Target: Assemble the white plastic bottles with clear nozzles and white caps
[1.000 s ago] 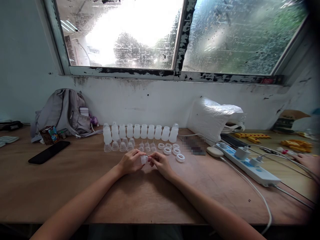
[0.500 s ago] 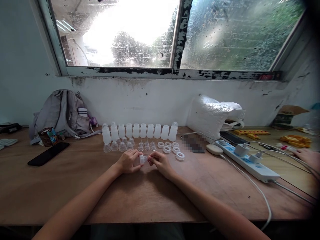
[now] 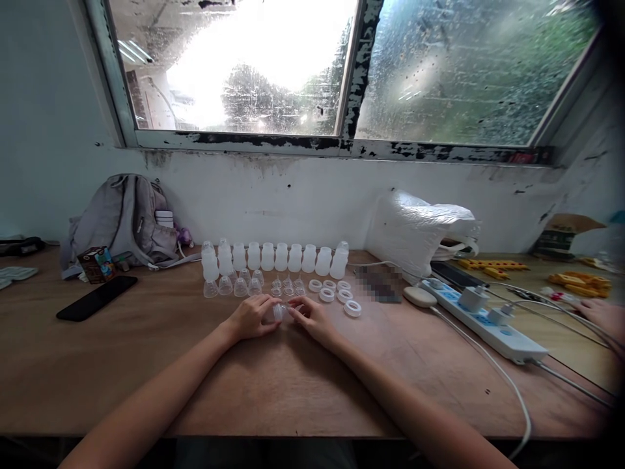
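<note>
My left hand (image 3: 252, 316) grips a white baby-bottle collar ring (image 3: 278, 312) on its edge, just above the table. Fingers of my right hand (image 3: 313, 318) close in from the other side on the clear teat (image 3: 285, 309) at the ring. How far the teat sits in the ring is too small to tell. Beyond my hands stand several clear teats (image 3: 288, 285), with loose white collar rings (image 3: 352, 309) to their right and clear dome caps (image 3: 225, 285) to their left. A row of frosted baby bottles (image 3: 280, 257) lines the back, those at the ends topped with domes.
At left are a grey backpack (image 3: 124, 221), a small carton (image 3: 96, 264) and a black phone (image 3: 96, 298). A white power strip (image 3: 488, 326) with plugs and cables runs along the right, near a white plastic bag (image 3: 410, 228). Another person's hand (image 3: 603, 314) rests at far right.
The fingers of my right hand have shifted in closer around the teat and ring. My left hand keeps its hold. The whole view has moved slightly.
</note>
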The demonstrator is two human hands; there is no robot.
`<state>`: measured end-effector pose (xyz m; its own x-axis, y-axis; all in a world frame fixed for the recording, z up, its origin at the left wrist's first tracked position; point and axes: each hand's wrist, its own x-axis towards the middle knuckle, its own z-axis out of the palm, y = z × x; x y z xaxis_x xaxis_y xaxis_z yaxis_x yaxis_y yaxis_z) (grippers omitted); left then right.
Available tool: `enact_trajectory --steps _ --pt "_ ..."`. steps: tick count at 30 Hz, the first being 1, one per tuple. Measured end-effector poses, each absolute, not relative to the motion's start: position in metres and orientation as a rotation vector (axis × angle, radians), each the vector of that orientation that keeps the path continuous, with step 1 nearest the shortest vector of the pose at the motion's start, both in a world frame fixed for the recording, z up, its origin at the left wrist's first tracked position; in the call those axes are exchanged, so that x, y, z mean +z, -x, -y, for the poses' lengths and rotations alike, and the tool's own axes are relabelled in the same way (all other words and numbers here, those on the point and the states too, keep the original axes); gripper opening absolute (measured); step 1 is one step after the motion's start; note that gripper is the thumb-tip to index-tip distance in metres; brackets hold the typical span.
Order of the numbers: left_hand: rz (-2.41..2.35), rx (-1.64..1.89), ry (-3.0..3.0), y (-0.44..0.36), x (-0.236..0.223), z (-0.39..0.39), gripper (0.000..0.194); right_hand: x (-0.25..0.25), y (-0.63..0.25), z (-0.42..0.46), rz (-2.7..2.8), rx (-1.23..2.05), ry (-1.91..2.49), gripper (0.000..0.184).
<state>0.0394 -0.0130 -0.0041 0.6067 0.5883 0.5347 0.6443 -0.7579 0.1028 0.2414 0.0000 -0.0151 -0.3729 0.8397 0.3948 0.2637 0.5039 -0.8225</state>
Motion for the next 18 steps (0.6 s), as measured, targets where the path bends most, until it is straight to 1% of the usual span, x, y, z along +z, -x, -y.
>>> enact_trajectory --steps 9,18 --pt "1.006 -0.859 2.749 -0.0419 -0.0041 0.0153 0.039 -0.0170 -0.2376 0.0050 2.008 0.821 0.874 0.030" --pt "0.969 -0.797 2.771 -0.0446 -0.0056 0.0145 0.039 -0.0182 -0.2359 0.0037 1.995 0.783 0.838 0.017"
